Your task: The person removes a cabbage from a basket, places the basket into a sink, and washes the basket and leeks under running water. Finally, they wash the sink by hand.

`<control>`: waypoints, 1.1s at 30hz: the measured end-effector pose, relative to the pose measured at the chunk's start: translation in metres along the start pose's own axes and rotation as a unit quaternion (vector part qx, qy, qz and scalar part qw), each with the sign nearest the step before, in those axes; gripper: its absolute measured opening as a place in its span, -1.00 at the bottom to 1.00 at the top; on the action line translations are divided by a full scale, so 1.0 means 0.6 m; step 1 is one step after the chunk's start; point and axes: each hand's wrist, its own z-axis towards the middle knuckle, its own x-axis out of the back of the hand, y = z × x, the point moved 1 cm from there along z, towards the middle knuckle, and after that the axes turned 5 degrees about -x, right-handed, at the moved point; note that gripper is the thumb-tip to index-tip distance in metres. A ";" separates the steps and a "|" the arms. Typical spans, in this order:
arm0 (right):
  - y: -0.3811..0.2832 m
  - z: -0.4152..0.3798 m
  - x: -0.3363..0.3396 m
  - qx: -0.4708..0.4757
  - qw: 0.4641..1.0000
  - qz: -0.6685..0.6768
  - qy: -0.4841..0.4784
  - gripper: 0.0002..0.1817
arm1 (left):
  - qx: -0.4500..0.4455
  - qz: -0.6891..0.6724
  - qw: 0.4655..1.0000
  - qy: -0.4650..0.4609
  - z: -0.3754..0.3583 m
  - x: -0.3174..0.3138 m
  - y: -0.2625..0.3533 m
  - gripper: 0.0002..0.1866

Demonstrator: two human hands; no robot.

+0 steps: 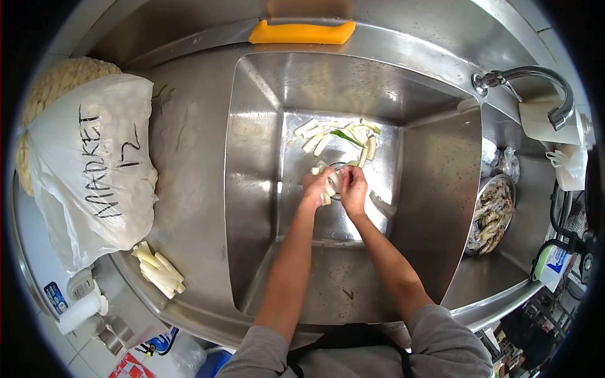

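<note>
Both my hands are low in the steel sink basin (255, 157), close together over the round drain (338, 170). My left hand (317, 187) is closed around pale vegetable stalks (326, 198) that look like leek. Fingers bent and pinched, my right hand (353, 189) is just beside it; what it grips is hidden. Several more cut pale stalks (313, 143) lie on the basin floor beyond my hands, with a dark green leaf piece (344, 137) among them. A translucent pale piece (382, 205) rests to the right of my right hand.
Left of the basin, a bag marked "MARKET 12" (94, 164) sits on the steel drainboard (189, 189), with a stalk bundle (157, 271) nearer me. A yellow-handled item (302, 33) lies along the back ledge. At right are a faucet (535, 72) and a bowl of shrimp (491, 217).
</note>
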 end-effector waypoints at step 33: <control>0.017 0.054 0.040 -0.149 0.971 0.075 -0.172 -0.76 | -0.086 -0.078 0.986 -0.124 0.011 -0.035 0.022 -0.73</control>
